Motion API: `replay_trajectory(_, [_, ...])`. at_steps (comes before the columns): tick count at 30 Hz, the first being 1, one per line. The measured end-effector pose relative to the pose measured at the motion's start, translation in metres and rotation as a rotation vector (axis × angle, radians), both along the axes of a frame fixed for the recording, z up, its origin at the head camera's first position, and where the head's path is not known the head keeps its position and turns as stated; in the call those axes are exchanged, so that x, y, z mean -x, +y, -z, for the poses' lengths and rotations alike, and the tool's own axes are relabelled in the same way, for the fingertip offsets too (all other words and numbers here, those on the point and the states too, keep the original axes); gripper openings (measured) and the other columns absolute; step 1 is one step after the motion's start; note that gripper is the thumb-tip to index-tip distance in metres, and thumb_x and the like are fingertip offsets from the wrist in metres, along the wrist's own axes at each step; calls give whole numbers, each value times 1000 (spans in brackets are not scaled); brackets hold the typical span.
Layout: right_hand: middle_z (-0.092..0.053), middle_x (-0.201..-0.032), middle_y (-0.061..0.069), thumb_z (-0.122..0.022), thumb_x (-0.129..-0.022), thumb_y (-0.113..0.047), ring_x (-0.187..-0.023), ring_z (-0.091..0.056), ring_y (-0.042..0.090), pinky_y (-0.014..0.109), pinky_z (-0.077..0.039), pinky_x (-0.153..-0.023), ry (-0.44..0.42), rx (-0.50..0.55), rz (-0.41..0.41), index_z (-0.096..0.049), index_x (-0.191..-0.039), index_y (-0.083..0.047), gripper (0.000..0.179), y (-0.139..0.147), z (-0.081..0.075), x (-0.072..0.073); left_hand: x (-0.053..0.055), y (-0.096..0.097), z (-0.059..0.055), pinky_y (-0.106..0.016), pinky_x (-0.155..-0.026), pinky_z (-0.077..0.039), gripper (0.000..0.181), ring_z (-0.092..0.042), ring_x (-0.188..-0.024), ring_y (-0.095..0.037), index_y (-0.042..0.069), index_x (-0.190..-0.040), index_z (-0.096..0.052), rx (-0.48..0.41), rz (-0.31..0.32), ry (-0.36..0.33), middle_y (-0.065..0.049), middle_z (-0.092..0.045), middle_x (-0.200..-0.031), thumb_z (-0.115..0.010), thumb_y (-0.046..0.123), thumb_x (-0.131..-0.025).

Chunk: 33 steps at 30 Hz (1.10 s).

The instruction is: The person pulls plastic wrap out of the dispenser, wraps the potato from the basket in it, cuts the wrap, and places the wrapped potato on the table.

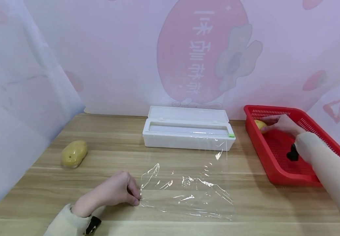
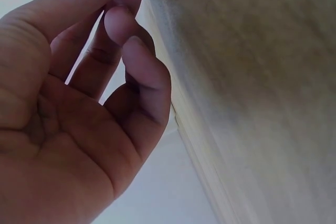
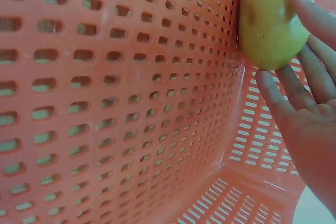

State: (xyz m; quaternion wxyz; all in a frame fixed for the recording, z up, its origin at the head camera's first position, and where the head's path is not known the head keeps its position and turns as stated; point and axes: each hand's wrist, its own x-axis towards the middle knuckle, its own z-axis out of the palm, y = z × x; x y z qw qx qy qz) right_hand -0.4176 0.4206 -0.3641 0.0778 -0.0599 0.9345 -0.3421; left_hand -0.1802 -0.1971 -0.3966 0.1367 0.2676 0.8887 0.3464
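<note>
Potato [image 3: 273,22] is lying in the basket [image 1: 279,109] by its left wall [image 1: 261,152], just left of my right hand [image 1: 285,124], which is holding it between thumb and fingertips. From where I'm watching, its long axis seems to be running along that wall, though basket and hand are hiding much of it. My left hand [image 1: 118,190], well apart, is pinching the near left corner of the film [image 1: 187,197].

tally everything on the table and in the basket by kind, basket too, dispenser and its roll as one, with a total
Potatoes: 2
White cling film dispenser: 1
Pulled-out cling film sheet: 1
Red plastic basket: 1
Total: 5
</note>
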Motion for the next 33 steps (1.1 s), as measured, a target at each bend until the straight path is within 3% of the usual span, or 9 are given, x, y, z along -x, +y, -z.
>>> replay_trajectory(19, [-47, -139, 26, -81, -80, -34, -118, -41, 39, 54, -40, -96, -1, -36, -111, -43, -147, -4, 83, -7, 7, 6, -1, -5, 1, -26, -67, -50, 15, -62, -70, -3, 22, -73, -79, 9, -10, 3, 17, -67, -73, -88, 12, -68])
replay_trajectory(33, [-50, -135, 25, -85, -77, -35, -117, -40, 39, 53, -42, -92, 23, -61, -83, -51, -142, -4, 80, -10, 7, 6, -1, -7, 1, -26, -67, -50, 15, -62, -70, -4, 22, -73, -79, -1, -15, 2, 16, -68, -74, -89, 12, -68])
